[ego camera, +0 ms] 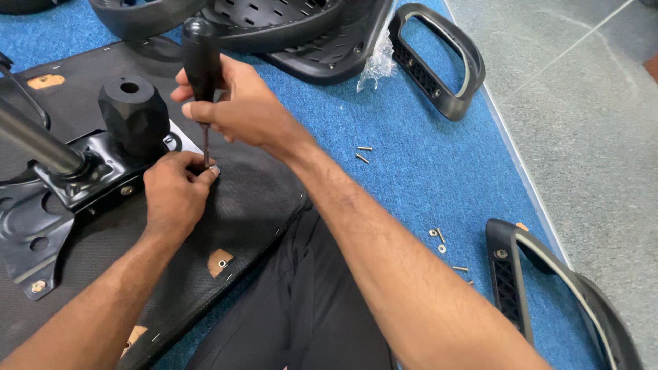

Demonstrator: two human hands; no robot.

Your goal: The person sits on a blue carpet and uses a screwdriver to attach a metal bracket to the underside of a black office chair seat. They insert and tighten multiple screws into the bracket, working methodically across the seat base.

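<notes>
Closest to me I see black trousers, and my two bare forearms reaching forward over the underside of an upturned chair seat [240, 205], a flat panel covered in black fabric with staples along its edge and patches of bare wood showing. My left hand [175, 195] rests on that fabric, its fingertips pinched around the screwdriver's tip where it meets the seat; I cannot tell what lies under the tip. Just above it my right hand [240, 106] is clenched around the screwdriver [201, 75], which stands upright with a thick, smooth black handle and a thin dark shaft. Just left of the hands sits the black metal seat mechanism plate [41, 226], glossy and stamped with holes, carrying a faceted black knob [133, 113] and a grey gas-lift cylinder [34, 140]. To my right, loose screws [363, 153] lie on the blue carpet [425, 171], with one black plastic armrest [548, 288] nearby and another [439, 58] farther off beside a perforated black backrest [295, 31].
</notes>
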